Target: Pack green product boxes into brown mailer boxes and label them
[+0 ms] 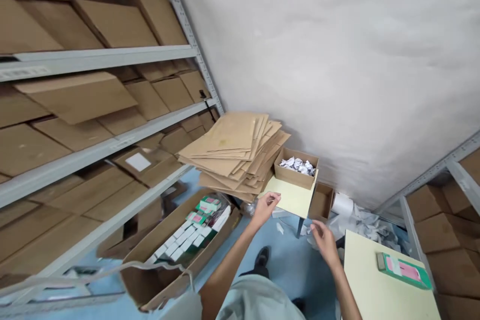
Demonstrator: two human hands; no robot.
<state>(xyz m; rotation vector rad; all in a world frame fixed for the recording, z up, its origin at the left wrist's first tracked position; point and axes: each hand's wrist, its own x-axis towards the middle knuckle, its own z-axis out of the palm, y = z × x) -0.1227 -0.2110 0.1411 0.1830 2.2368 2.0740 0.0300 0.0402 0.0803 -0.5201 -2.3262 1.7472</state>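
Note:
My left hand (pixel 266 207) hovers in front of the small cream-topped table (pixel 293 198), its fingers loosely bent and slightly apart, with nothing visible in them. Lower and to the right, my right hand (pixel 324 241) hangs in the air with thumb and fingers apart, also holding nothing visible. It is nearest to a second cream tabletop (pixel 378 275), on which a green and pink box (pixel 405 271) lies. Left of my left arm, a long open carton (pixel 219 247) on the floor holds several small white and green boxes (pixel 183 237).
Flattened cardboard (pixel 232 135) is stacked high beside the small table. A carton of crumpled paper (pixel 298 166) stands on that table. An open carton (pixel 321 201) and loose packing paper (pixel 365 225) lie behind. Shelves of cartons (pixel 112 25) line the left; more cartons (pixel 437 235) stand right.

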